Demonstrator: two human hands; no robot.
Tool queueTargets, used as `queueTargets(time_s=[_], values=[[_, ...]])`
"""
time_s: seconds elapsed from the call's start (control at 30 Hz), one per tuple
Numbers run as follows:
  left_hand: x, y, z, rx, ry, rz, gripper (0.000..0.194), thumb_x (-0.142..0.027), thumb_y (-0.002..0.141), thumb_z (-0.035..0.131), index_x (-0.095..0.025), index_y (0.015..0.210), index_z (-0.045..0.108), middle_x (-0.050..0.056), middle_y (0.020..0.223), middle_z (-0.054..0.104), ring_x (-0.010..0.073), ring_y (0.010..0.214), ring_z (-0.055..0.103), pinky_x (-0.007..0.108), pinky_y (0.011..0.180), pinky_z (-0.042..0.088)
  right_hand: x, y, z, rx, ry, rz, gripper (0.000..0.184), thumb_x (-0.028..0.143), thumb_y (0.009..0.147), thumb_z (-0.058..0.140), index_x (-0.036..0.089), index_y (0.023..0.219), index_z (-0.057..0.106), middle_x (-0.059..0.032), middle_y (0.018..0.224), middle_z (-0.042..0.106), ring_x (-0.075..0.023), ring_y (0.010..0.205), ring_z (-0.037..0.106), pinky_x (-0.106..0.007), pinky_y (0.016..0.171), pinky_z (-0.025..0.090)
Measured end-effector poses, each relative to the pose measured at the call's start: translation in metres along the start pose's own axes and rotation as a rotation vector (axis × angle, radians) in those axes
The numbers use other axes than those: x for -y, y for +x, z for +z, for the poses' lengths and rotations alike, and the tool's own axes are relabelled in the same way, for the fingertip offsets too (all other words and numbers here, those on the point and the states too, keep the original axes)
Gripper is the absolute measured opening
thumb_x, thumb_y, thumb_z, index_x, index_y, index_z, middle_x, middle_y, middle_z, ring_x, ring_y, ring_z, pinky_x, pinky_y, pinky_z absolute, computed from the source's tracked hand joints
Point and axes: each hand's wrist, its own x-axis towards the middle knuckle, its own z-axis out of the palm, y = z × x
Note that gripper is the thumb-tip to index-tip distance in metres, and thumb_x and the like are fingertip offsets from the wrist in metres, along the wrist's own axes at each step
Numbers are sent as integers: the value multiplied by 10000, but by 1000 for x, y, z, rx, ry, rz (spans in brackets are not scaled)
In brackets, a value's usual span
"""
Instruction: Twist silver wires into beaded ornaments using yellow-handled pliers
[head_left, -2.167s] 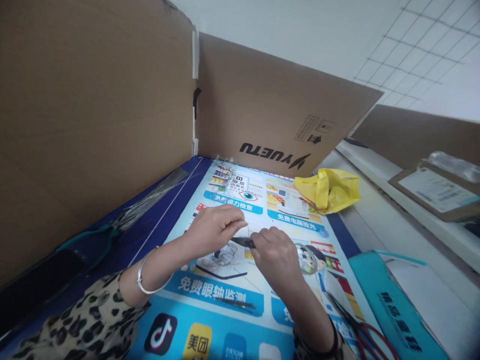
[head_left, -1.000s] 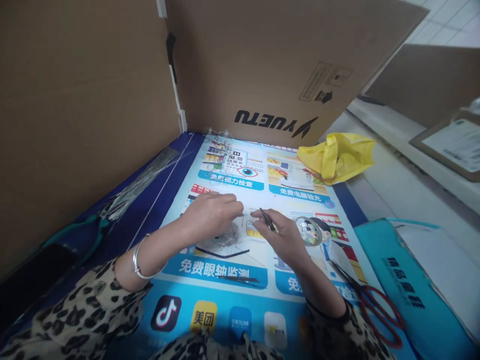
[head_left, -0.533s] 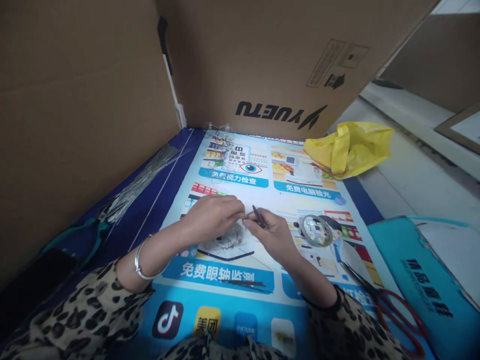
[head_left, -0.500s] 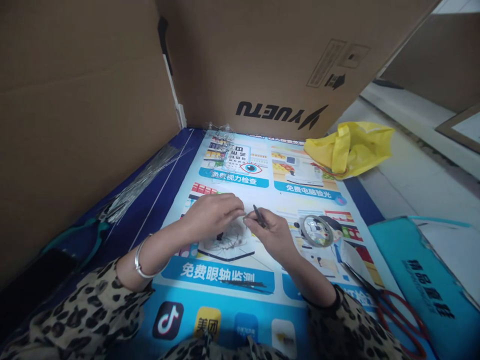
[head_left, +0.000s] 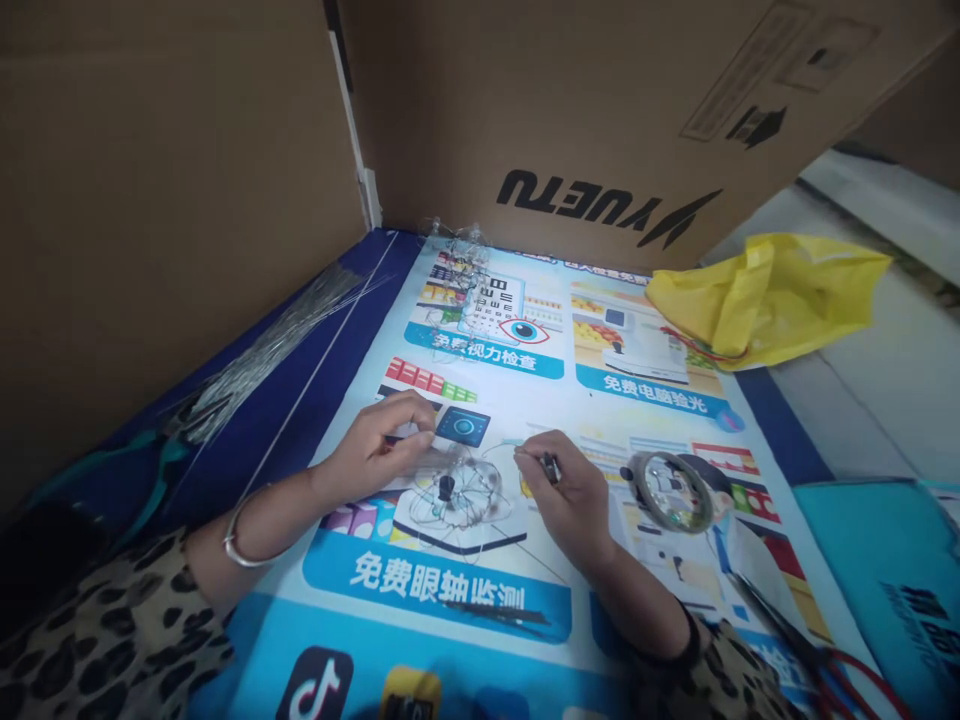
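Observation:
A loose tangle of thin wire loops [head_left: 480, 490] lies low over the printed sheet, between my two hands. My left hand [head_left: 375, 448] is closed at its left side, thumb and fingers pinched together on thin wire. On the other side, my right hand [head_left: 571, 495] is closed around a slim dark tool [head_left: 552, 467], mostly hidden in the palm. A fine wire strand [head_left: 495, 447] curves from the tangle towards the right fingertips; I cannot tell whether they grip it.
Wire pieces [head_left: 277, 345] and teal-handled pliers [head_left: 161, 480] lie left. More tangled wire [head_left: 461, 265] stands at the back. To the right are a tape roll [head_left: 673, 492], red-handled scissors [head_left: 795, 640], a yellow bag [head_left: 780, 300] and a teal box [head_left: 885, 580]. Cardboard walls [head_left: 600, 110] rise behind.
My hands have moved apart, the left one leftward and the right one rightward. The wire tangle between them is now more exposed. The whole view has also shifted and come closer.

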Motion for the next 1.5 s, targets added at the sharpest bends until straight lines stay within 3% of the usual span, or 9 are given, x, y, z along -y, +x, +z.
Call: queueTargets(time_s=[0.23, 0.5, 0.77, 1.17, 1.5], values=[[-5, 4, 4, 128, 36, 81, 88, -233, 817, 532, -157, 852, 561, 77, 868, 593, 178, 838, 552, 318, 774, 454, 4, 1, 1, 31, 11, -79, 75, 156, 803, 535, 205, 799, 592, -27, 748, 601, -154, 710, 566, -287, 636, 460], [-7, 5, 12, 146, 96, 103, 44, -200, 807, 532, -167, 807, 562, 67, 842, 607, 171, 811, 560, 327, 764, 452, 2, -1, 4, 25, 10, -151, 126, 132, 785, 521, 210, 821, 612, -36, 746, 612, -170, 733, 573, -310, 646, 477], [-6, 3, 16, 256, 35, 94, 166, -172, 849, 472, -172, 718, 573, 59, 949, 666, 172, 919, 590, 353, 840, 433, 5, -1, 5, 54, 12, -214, 140, 112, 784, 520, 214, 829, 605, -34, 732, 610, -170, 713, 567, -330, 654, 473], [-6, 3, 19, 226, 50, 114, 231, -225, 890, 440, -172, 737, 606, 49, 833, 657, 162, 837, 583, 327, 796, 449, 0, -3, 8, 50, -38, -276, 168, 113, 773, 535, 231, 850, 626, -27, 745, 638, -174, 727, 573, -353, 692, 471], [-8, 1, 19, 238, 71, 106, 259, -222, 896, 424, -157, 716, 598, 39, 782, 613, 151, 783, 558, 297, 733, 438, 3, -1, 12, 71, -123, -417, 138, 86, 764, 569, 196, 822, 628, -35, 729, 639, -166, 729, 536, -343, 687, 463]])
